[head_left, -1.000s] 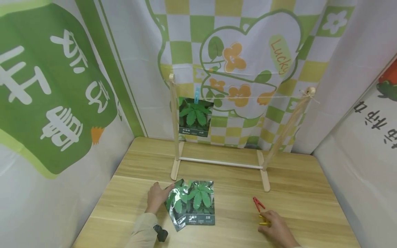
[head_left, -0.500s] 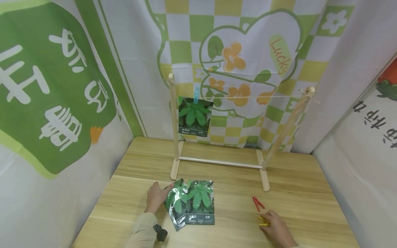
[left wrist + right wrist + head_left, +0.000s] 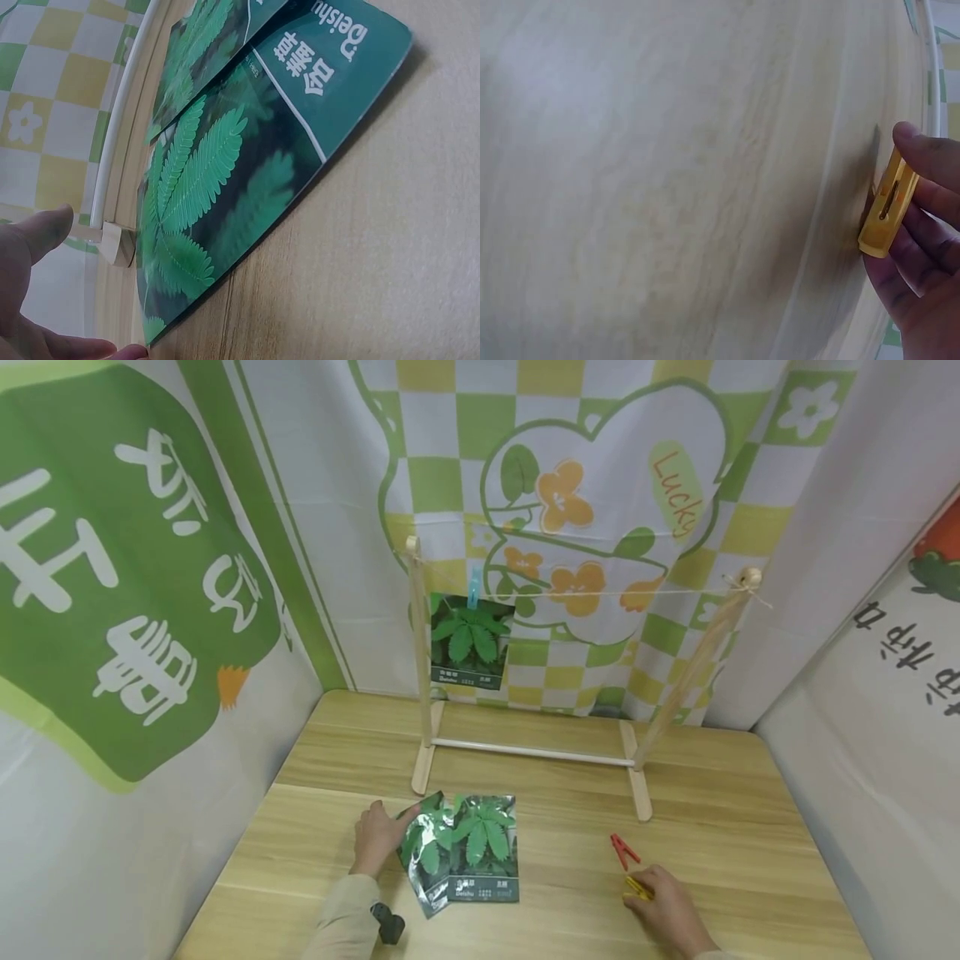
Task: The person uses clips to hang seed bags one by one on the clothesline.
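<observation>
My right hand (image 3: 666, 910) holds a yellow clothespin (image 3: 891, 202) between thumb and fingers, low over the table's right side. Just beyond it lies a red clothespin (image 3: 624, 852). On the left, my left hand (image 3: 378, 837) rests beside two overlapping seed packets with green leaf pictures. The tilted packet (image 3: 427, 856) is nearest, its upper left edge by my thumb; the straight packet (image 3: 483, 852) partly covers it. In the left wrist view, thumb and fingers are spread apart with nothing between them. A third packet (image 3: 471, 643) hangs from a string under a blue clothespin (image 3: 474, 589).
A wooden rack stands at the back of the table (image 3: 555, 835), with a left post (image 3: 420, 643), a leaning right post (image 3: 693, 668), a string (image 3: 600, 597) between their tops and a white lower bar (image 3: 532, 752). A patterned curtain (image 3: 427, 427) hangs behind.
My right hand has turned the yellow clothespin in its fingers, so it now lies at a different angle. My left hand, the packets and the red clothespin stay in place.
</observation>
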The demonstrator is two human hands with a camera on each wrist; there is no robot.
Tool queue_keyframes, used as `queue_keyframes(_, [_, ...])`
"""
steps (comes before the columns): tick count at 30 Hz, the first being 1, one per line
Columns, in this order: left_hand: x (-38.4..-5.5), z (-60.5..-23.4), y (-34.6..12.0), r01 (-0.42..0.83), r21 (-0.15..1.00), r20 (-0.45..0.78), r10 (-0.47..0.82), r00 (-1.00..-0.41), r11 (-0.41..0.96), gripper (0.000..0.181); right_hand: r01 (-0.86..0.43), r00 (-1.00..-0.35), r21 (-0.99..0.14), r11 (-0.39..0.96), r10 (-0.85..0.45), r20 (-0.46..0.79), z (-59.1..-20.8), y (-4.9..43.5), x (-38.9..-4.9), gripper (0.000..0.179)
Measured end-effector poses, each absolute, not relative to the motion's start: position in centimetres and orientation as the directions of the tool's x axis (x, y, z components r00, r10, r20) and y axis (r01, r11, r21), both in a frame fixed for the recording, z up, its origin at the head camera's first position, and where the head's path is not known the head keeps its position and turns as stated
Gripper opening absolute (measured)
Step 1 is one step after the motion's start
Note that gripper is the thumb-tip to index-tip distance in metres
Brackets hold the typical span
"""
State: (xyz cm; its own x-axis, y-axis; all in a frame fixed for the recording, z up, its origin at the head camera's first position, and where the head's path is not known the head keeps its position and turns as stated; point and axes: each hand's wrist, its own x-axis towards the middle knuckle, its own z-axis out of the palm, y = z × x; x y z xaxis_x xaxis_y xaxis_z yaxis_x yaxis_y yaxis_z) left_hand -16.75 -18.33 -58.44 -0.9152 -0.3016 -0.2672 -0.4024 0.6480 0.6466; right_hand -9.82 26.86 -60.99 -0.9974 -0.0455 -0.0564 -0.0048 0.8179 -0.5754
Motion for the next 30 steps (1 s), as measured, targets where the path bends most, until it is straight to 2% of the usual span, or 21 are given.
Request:
queue_keyframes(6, [-16.7,-58.4,-18.2,-0.405,0.646,-0.271,-0.301,-0.914,0.647,0.088,0.002,-1.0,-0.592,0.806,-0.016,-0.026,-61.0,27.1,-10.3,0.031])
queue_keyframes(20, [-16.3,-58.7,-17.7,-0.393,0.621,-0.259,-0.296,-0.92,0.678,0.082,0.074,-0.997,-0.69,0.721,0.043,-0.062,-59.8,27.2,-11.7,0.038])
queue_keyframes(30, [-16.2,-59.2,-17.1,-0.346,0.535,-0.191,-0.288,-0.938,0.771,0.058,0.049,-0.998,-0.699,0.713,0.059,-0.01,-59.3,26.9,-12.2,0.036])
